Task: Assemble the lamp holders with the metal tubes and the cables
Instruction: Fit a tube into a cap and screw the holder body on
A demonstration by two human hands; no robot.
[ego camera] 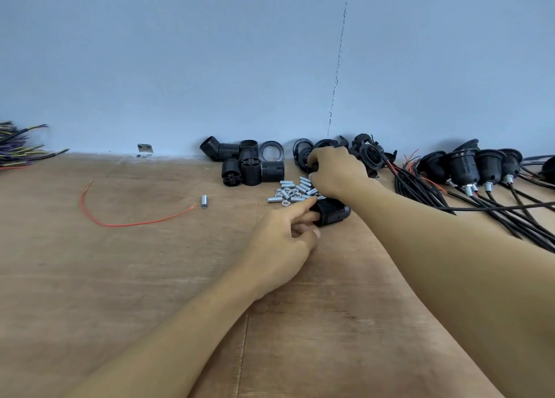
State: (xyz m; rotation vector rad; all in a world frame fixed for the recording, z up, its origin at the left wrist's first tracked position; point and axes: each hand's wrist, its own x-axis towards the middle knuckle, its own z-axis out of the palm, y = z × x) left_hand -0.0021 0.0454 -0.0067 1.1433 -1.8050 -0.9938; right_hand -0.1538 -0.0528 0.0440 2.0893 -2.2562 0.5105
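My left hand [285, 241] holds a black ribbed lamp holder body [332, 212] lying on the wooden table [150, 277], fingers against its open end. My right hand [336, 169] reaches further back, its curled fingers gripping a black ring-shaped holder part [309, 164] among the loose black parts by the wall. A heap of short silver metal tubes and nuts [292, 191] lies between the two hands. Loose black holder bodies [249, 164] stand behind the heap.
Assembled holders with black cables [468, 169] lie at the right, their cables [426, 193] running toward me. A lone metal tube [204, 201] and a red wire [120, 221] lie left of centre. A bundle of wires [18, 148] sits far left. A blue wall [210, 67] bounds the back.
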